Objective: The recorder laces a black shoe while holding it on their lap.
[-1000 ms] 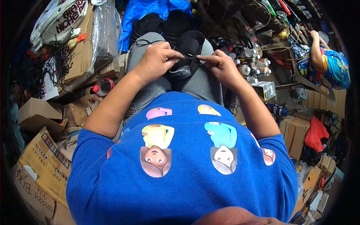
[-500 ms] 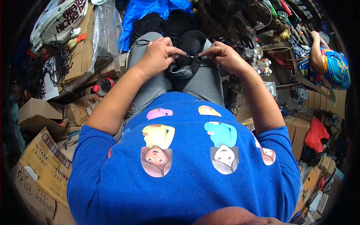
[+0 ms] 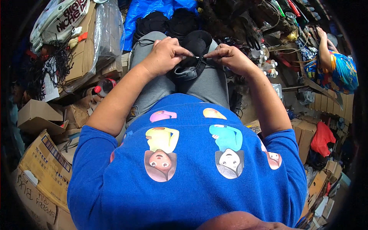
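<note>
A black shoe [image 3: 185, 73] lies over my thighs, its shiny leather end toward me and its dark inside facing up. At its left, my left hand [image 3: 164, 55] is closed in a pinch on a thin black shoelace [image 3: 147, 41], part of which loops over the left thigh. From the other side my right hand [image 3: 232, 59] pinches too, its fingertips close to the left ones above the shoe. A small whitish strip shows between the two fingertips; I cannot make out whether it is a lace tip. The lace ends inside the fingers are hidden.
Beyond my knees, stacked black shoe pieces [image 3: 153, 23] sit by a blue plastic sheet [image 3: 132, 11]. Cardboard boxes [image 3: 40, 115] and a red-capped bottle [image 3: 104, 87] lie left. At right are small bottles [image 3: 270, 67] and another person in a colourful shirt [image 3: 343, 73].
Both hands have shifted very slightly and stay pinched over the shoe. The other person's hand at the right has moved a little upward.
</note>
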Action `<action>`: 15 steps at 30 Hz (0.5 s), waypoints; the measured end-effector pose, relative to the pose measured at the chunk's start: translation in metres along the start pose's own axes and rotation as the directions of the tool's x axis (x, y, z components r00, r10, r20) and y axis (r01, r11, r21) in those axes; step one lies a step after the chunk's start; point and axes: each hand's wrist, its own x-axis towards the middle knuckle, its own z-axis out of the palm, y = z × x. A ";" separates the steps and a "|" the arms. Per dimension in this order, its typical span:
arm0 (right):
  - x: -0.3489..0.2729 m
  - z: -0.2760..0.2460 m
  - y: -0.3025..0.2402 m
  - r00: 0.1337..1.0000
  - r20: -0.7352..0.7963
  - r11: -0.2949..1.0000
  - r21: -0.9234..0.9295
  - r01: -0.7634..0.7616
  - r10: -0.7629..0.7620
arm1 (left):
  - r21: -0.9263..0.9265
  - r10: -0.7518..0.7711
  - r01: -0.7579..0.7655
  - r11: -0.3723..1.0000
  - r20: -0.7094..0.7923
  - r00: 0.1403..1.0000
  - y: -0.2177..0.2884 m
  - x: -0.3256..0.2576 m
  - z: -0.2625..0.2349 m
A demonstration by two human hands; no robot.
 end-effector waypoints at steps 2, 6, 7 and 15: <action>0.003 0.000 0.006 1.000 0.020 0.999 0.038 -0.004 0.004 | -0.008 0.049 -0.049 0.999 -0.030 0.998 -0.004 0.004 0.005; 0.010 -0.002 0.013 0.999 0.049 0.997 0.083 0.004 -0.008 | -0.124 0.081 -0.081 0.989 -0.008 0.997 -0.012 0.016 0.007; 0.011 -0.003 0.013 0.998 0.053 0.998 0.056 0.019 -0.022 | -0.121 0.079 -0.080 0.989 -0.011 0.997 -0.013 0.019 0.008; 0.004 0.004 0.009 0.991 0.007 0.988 -0.073 0.132 -0.132 | 0.070 0.229 -0.227 0.971 -0.024 0.973 0.004 0.016 -0.002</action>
